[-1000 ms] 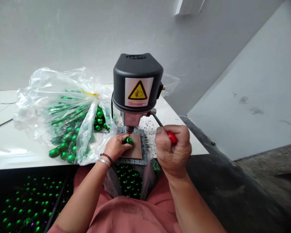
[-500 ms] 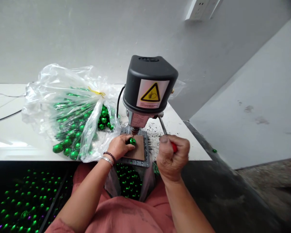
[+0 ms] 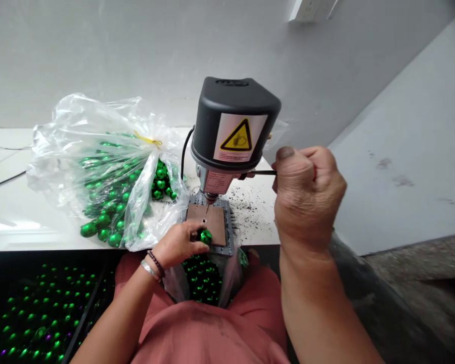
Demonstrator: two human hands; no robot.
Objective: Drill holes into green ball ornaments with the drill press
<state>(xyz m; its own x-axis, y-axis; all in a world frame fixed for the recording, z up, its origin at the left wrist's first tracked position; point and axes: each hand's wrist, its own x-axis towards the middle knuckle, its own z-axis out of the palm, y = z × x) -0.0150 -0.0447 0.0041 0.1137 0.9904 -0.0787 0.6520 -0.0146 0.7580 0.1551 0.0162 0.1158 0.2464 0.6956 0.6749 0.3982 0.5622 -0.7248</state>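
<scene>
Between the thumb and fingers of my left hand [image 3: 178, 243] is a shiny green ball [image 3: 205, 236], at the front part of a brown board [image 3: 214, 217]. The board lies on the grey slotted base [image 3: 229, 237] of a bench drill press [image 3: 235, 121]. Just behind the ball, a small hole shows in the board, with the thin drill bit [image 3: 208, 208] above it. My right hand [image 3: 311, 197] is closed around the end of the drill press lever [image 3: 263, 173], at the right of the machine; a bit of red shows between the fingers.
A clear plastic bag [image 3: 79, 121] of green balls, tied with yellow, lies on the white table [image 3: 7, 202] at left. Dark shavings [image 3: 252, 205] are scattered right of the base. Below the table edge are more green balls [image 3: 202, 278] in a bag and a dark container [image 3: 38, 308].
My right hand has raised the lever up and outward, and the drill bit now stands clear of the ball. My left hand has drawn the ball toward me, uncovering the hole in the board.
</scene>
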